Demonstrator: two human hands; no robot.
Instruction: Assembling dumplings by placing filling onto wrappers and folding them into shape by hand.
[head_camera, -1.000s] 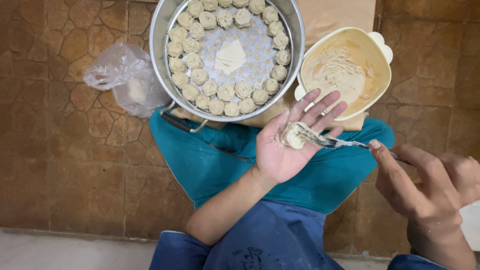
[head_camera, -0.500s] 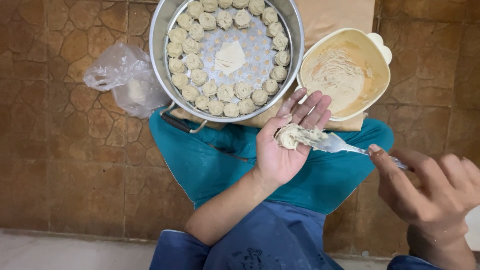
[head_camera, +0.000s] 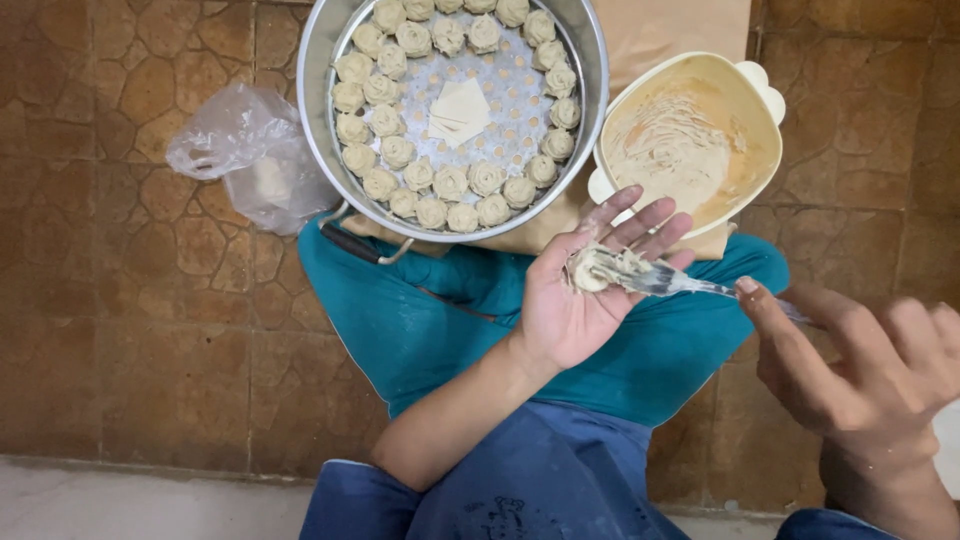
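A: Left hand (head_camera: 575, 300), status?

B: Palm up above the lap, fingers (head_camera: 640, 222) spread loosely and slightly curled. A small wrapper with pale filling (head_camera: 598, 268) lies at the base of those fingers, touching the palm.

A: Right hand (head_camera: 860, 370)?

B: At the right edge of the view. Fingers pinch the handle of a metal fork (head_camera: 672, 282); the index finger lies along the handle, the others fan out behind. The fork's head rests on the filling in the left palm.

A: Surroundings?

B: A round metal steamer tray (head_camera: 590, 80) sits on the floor ahead of the knees, with shaped dumplings (head_camera: 450, 185) set in rings along its perforated base. A few flat square wrappers (head_camera: 460, 110) lie stacked in the middle. Just beside the tray on the right, a cream bowl (head_camera: 755, 130) holds smeared filling paste. Both stand on brown paper (head_camera: 680, 30).

A: Left of the tray?

B: A crumpled clear plastic bag (head_camera: 245, 150) on the brown tiled floor (head_camera: 130, 320), touching the tray's rim or very near; cannot tell which.
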